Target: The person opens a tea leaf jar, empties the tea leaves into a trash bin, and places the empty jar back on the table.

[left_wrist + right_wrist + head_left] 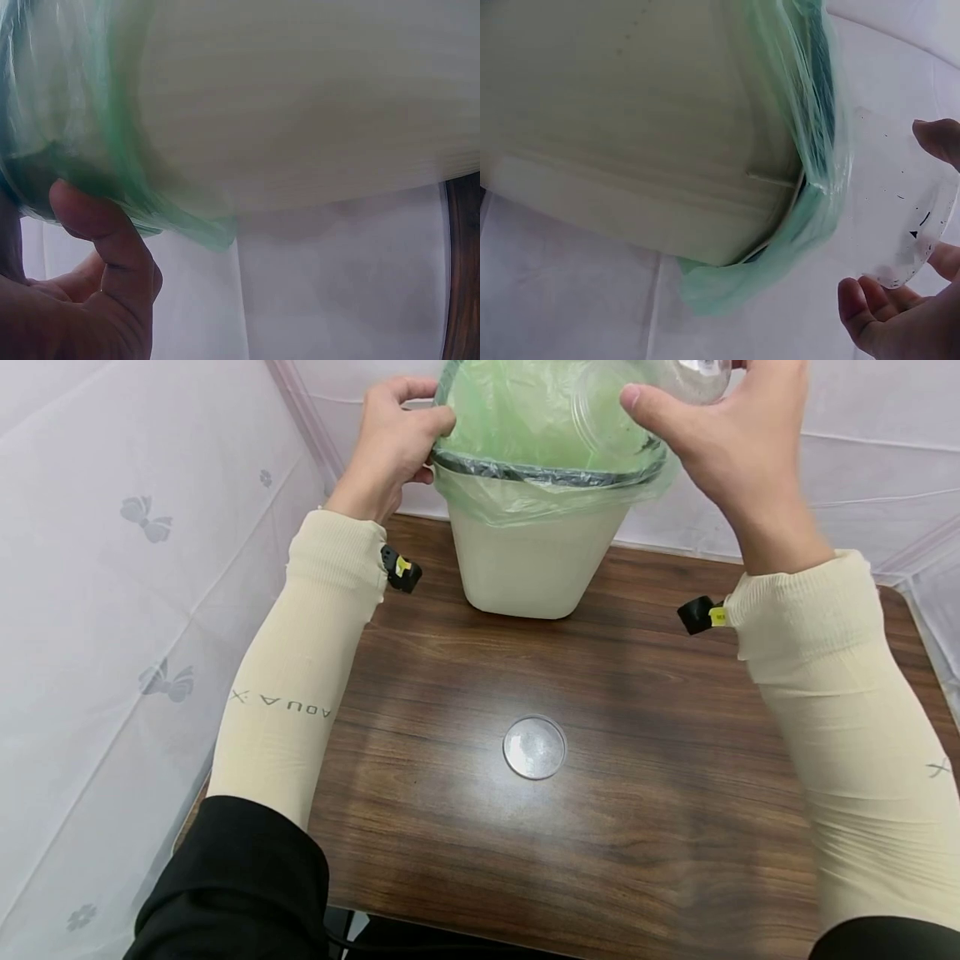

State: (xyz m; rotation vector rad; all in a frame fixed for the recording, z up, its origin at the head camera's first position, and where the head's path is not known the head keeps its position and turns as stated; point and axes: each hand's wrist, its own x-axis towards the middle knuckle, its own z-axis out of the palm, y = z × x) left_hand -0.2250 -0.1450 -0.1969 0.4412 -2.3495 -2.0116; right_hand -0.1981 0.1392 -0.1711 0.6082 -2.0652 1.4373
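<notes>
A cream trash bin [532, 560] stands at the back of the table, lined with a translucent green plastic bag [510, 406] folded over its dark rim. My left hand [393, 439] grips the rim and bag at the left side, its thumb [94, 214] against the outside. My right hand [742, 452] holds a clear plastic jar [900, 217] between thumb and fingers at the bin's right side. The jar is tipped, its round end over the bag, and small dark specks show on its wall. A clear round lid [535, 747] lies flat on the table.
The dark wood-grain table [637, 827] carries the bin and the lid. White patterned sheeting [165, 602] hangs on the left and behind the bin. Small black wrist cameras sit on both cream sleeves.
</notes>
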